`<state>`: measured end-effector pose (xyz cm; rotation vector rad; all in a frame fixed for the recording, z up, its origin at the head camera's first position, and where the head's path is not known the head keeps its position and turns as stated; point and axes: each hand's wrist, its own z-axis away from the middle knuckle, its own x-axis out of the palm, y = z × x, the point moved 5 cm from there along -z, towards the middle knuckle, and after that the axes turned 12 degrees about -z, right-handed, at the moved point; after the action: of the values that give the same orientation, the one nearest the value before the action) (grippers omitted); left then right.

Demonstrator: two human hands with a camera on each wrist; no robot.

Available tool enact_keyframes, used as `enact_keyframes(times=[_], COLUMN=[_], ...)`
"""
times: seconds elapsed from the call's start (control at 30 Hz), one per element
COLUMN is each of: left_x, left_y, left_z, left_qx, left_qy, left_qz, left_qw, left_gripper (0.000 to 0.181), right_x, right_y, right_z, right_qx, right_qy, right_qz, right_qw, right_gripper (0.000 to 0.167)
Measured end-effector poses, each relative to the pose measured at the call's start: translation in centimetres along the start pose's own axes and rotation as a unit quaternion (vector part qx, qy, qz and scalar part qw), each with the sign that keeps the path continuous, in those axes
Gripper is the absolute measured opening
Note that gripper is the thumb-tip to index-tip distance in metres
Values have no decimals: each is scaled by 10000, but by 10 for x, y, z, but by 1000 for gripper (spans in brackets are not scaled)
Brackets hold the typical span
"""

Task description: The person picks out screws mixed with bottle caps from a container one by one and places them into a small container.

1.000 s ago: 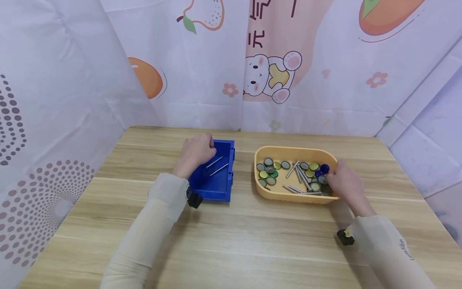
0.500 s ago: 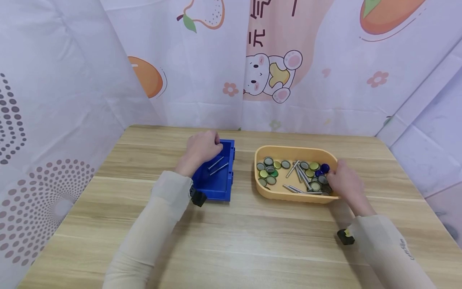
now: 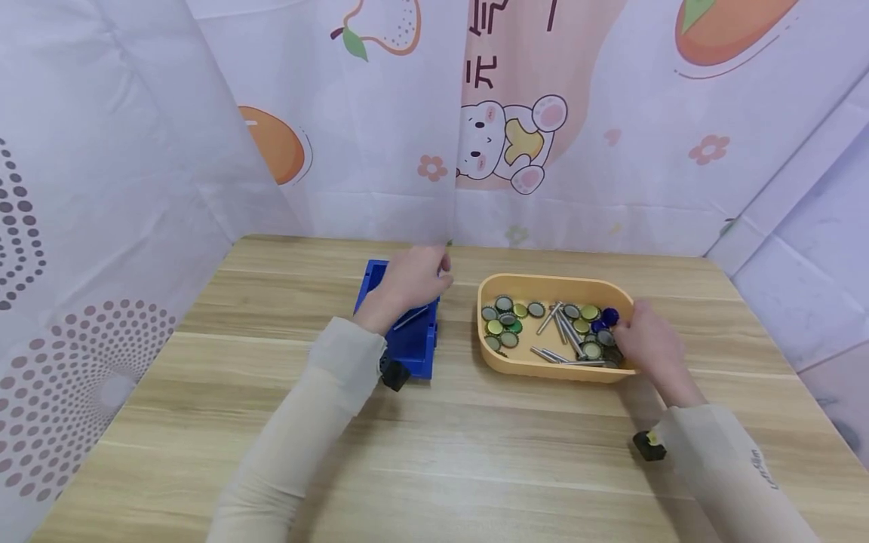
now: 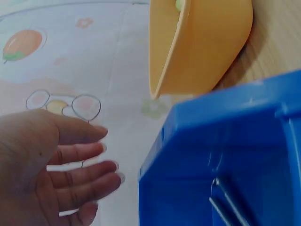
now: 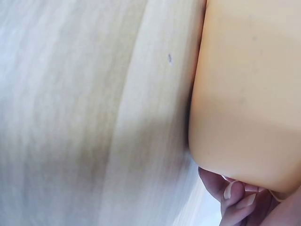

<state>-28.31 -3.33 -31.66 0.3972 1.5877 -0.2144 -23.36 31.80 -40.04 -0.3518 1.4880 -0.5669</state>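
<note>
My left hand (image 3: pixel 414 277) hovers over the far part of a blue plastic bin (image 3: pixel 416 353), holding nothing. In the left wrist view its fingers (image 4: pixel 87 176) are loosely bent and spread, with the thumb apart from them. Two long metal screws (image 4: pixel 233 200) lie on the bin's floor; the hand partly hides them in the head view. My right hand (image 3: pixel 650 339) grips the right end of a light orange tub (image 3: pixel 553 371), fingers (image 5: pixel 235 200) curled around its wall. Inside the tub are several bottle caps (image 3: pixel 508 320) and several metal screws (image 3: pixel 570 335).
Both containers stand on a wood-grain table (image 3: pixel 475 452), the bin left of the tub with a gap between. A printed curtain (image 3: pixel 380 151) hangs close behind the table's back edge. Another white curtain (image 3: pixel 102 188) runs along the left side.
My left hand has moved right across the bin, now covering more of its far end. The right hand and the tub have stayed in place.
</note>
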Motion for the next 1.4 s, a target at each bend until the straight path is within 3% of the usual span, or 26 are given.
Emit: enact_keyframes(times=[0.17,0.5,0.67,0.77,0.9,1.17,1.4], left_x=[6,16,29,41,57,81,94], left_y=[24,68,94,106,116,127,136], left_z=[-4,-10,-11,-13,-16,-17,-17], left_qx=[551,1167,1615,1805,1859,1680,2058], left_qy=[-205,-459,-599,-729,-890,-930,-1105], left_qz=[-62,225,226,479,841,302,504], left_qw=[9983,9918,9848,9797,9749,9809,9710], left_gripper=[22,41,41,41,43,39,31], right_x=[0,0,1,1,1,2,0], right_y=[-1,-1,0,0,1,2,1], right_z=[0,0,0,0,0,0,-1], right_qx=[42,8,38,85,111,97,67], right_qy=[11,41,16,8,-9,-15,8], right_qz=[-16,-13,-27,-29,-38,-34,-55], right_qw=[10000,10000,10000,10000,9999,9999,10000], right_gripper=[34,35,35,35,34,35,35])
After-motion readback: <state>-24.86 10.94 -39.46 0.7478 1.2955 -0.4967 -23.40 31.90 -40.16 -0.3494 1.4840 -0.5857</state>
